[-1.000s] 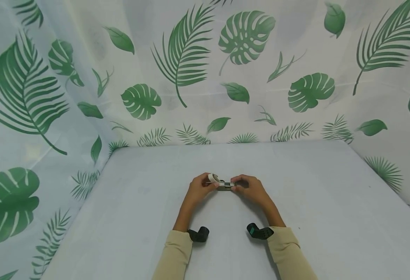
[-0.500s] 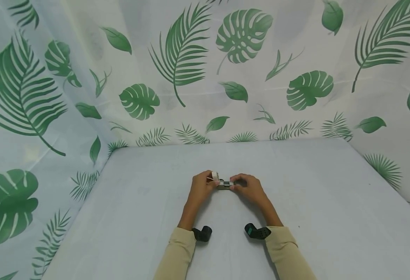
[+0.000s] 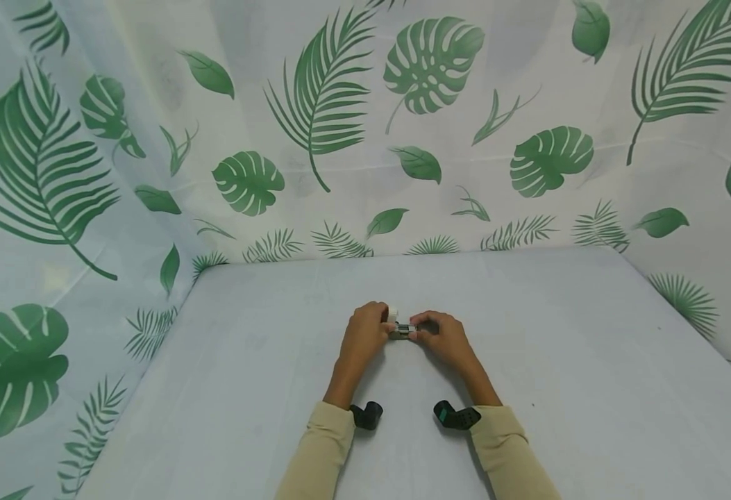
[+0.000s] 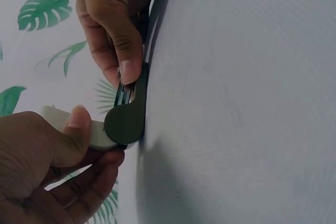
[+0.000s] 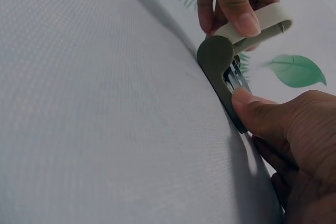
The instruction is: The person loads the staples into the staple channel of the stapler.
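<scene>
A small stapler with a dark green body, a white top cover and a metal staple channel stands on the table between both hands. Its cover is swung up, away from the channel. My left hand holds this cover between thumb and fingers, at the hinge end. At the other end, my right hand pinches the channel and body, thumb on the near side. The fingers hide the channel's far tip, and whether staples lie inside cannot be made out.
A pale cloth covers the table. Behind and to the sides hangs a white curtain printed with green leaves. Black wrist cameras sit at both cuffs.
My left hand has shifted right, nearer to the right hand, and the white cover has turned more upright with it. My right hand stays almost where it was.
</scene>
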A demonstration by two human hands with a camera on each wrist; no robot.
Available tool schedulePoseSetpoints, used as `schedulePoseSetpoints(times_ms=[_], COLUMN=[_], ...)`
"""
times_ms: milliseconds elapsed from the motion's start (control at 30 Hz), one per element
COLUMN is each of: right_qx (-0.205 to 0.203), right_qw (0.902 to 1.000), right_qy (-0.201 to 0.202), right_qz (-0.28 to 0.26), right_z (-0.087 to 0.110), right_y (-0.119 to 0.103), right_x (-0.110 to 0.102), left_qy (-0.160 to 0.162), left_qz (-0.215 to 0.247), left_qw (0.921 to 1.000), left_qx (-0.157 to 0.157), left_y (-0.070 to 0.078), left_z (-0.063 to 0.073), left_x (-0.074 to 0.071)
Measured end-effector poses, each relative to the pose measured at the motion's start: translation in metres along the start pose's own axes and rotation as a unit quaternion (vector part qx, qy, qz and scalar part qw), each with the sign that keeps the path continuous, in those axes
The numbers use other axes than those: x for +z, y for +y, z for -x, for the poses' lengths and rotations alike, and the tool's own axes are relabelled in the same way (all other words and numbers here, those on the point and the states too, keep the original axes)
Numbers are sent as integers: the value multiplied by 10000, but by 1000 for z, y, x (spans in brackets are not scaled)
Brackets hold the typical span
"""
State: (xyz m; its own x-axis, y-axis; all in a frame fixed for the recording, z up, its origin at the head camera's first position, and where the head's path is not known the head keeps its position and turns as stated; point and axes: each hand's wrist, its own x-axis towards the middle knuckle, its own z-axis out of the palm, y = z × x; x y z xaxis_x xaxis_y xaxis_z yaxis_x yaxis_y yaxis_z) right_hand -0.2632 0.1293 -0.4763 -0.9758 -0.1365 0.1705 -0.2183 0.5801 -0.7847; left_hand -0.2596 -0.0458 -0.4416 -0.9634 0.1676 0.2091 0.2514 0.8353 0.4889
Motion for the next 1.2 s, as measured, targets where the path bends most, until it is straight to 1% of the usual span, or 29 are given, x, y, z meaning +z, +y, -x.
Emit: schedulePoseSetpoints(times_ms=[67,200,300,400,533,633,733,867,1067,1200], right_qx=[7,2,-7,-18,6,31,40,21,-28,-27], right_qw=[10000,10000,10000,9999,9999,9999,9999,9999,9999,9997], right_qy=[0,-10,-1,24,34,21,14,35,70,88], right_qz=[-14,24,75,117,127,108,104,102,155,223], right_z=[1,0,-1,-1,-3,-3,-2,-1,-1,-2], right_y=[-1,-1,0,1,2,2,2,2,2,3], right_x=[0,-1,-1,0,1,1,1,0,0,0], left_qy=[-40,-54,-25,-19,-128,-242,-288,-230,-91,-37], left_qz=[-210,-624,-838,-980,-1198,-1417,-1624,-1802,-1958,-2025], left_qw=[9998,9979,9960,9944,9918,9886,9852,9819,9774,9757], left_qx=[8,174,321,389,420,442,473,538,785,838], left_y=[3,9,12,13,18,21,23,24,24,24], left_z=[0,0,-1,-1,-2,-3,-3,-3,-3,-2], left_x=[-1,-3,-4,-4,-4,-3,-2,0,2,4])
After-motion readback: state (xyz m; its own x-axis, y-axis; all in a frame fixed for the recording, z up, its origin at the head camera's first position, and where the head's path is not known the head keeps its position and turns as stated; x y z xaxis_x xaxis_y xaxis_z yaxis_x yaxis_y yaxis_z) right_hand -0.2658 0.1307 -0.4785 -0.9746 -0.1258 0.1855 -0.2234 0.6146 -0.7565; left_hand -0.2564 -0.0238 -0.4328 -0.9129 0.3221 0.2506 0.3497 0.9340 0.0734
